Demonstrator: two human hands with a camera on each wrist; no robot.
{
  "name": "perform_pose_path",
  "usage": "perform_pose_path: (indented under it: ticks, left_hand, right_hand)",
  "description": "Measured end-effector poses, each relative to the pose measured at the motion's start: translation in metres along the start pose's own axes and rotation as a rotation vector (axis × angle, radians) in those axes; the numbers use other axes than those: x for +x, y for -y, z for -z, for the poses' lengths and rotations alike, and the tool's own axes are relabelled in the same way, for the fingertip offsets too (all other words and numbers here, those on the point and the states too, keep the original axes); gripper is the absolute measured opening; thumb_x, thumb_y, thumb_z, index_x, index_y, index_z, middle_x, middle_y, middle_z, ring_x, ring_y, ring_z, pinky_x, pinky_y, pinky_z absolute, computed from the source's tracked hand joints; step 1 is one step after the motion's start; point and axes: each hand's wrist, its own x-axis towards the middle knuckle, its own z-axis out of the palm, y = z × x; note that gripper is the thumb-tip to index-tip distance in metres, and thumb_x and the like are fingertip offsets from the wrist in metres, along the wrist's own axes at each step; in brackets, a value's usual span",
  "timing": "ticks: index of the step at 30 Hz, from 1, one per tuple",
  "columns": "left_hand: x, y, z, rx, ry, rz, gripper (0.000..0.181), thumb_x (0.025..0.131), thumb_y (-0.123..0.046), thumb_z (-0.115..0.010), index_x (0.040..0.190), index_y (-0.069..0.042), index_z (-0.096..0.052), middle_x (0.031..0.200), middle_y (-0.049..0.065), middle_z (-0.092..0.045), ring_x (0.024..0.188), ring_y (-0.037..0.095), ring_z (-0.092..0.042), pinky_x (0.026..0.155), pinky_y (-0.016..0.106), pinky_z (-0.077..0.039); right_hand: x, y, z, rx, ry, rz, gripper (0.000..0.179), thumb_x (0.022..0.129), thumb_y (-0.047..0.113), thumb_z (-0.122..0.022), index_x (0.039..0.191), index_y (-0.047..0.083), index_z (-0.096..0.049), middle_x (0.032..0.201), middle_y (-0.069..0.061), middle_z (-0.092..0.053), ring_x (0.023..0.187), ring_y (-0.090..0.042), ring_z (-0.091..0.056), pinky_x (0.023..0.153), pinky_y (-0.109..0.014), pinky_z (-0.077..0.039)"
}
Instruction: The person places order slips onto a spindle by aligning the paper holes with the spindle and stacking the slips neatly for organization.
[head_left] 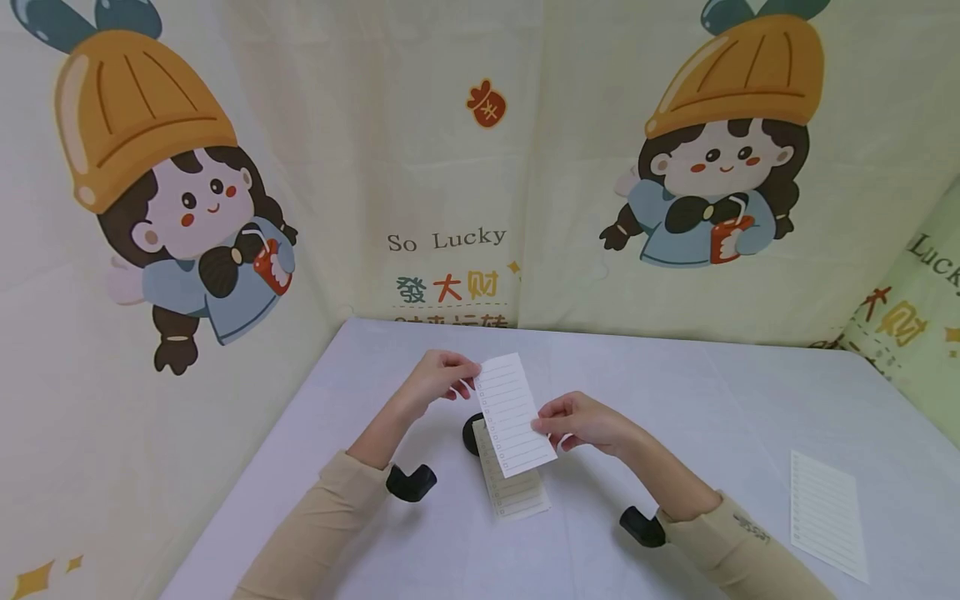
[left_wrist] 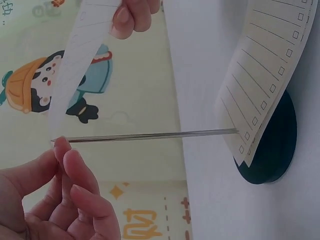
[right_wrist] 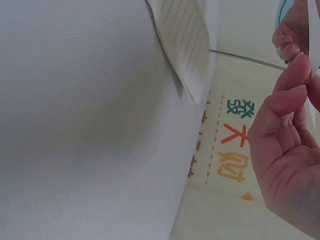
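Between both hands a white lined checklist slip (head_left: 513, 412) is held up, tilted, above the table. My left hand (head_left: 441, 379) pinches its upper left corner between thumb and finger. On the slip's right edge, my right hand (head_left: 588, 421) pinches the paper. Below stands a paper spike, its thin metal rod (left_wrist: 150, 136) rising from a round dark base (left_wrist: 272, 155). Several similar slips (head_left: 521, 498) lie low on the rod, over the base. In the left wrist view the rod's tip meets the left fingertips and slip corner; whether it pierces the paper I cannot tell.
Another lined slip (head_left: 828, 517) lies flat at the right side of the white-covered table (head_left: 675, 392). A printed curtain (head_left: 450, 167) hangs behind the table's back edge. Black wrist mounts (head_left: 411, 483) stick out from both sleeves.
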Motion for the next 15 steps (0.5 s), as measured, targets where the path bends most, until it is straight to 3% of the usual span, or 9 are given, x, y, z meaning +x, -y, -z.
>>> perform_pose_path:
  ticks: [4, 15]
  left_hand:
    - [0.002, 0.009, -0.003, 0.004, -0.002, 0.015, 0.021, 0.088, -0.02, -0.06, 0.095, -0.001, -0.067, 0.077, 0.008, -0.064, 0.062, 0.015, -0.059, 0.058, 0.024, -0.044]
    - [0.007, 0.048, -0.015, 0.059, 0.077, 0.11, 0.02, 0.086, -0.022, -0.063, 0.091, -0.003, -0.068, 0.074, 0.005, -0.064, 0.059, 0.015, -0.057, 0.059, 0.029, -0.046]
  right_hand:
    - [0.001, -0.003, -0.003, -0.006, -0.001, -0.015, 0.02, 0.084, 0.019, -0.065, 0.087, -0.001, -0.063, 0.072, -0.001, -0.064, 0.061, -0.014, -0.056, 0.055, -0.024, -0.041]
    - [0.004, -0.022, -0.012, -0.151, 0.047, -0.144, 0.014, 0.082, 0.015, -0.066, 0.078, 0.002, -0.064, 0.061, -0.002, -0.061, 0.052, -0.011, -0.054, 0.047, -0.021, -0.035]
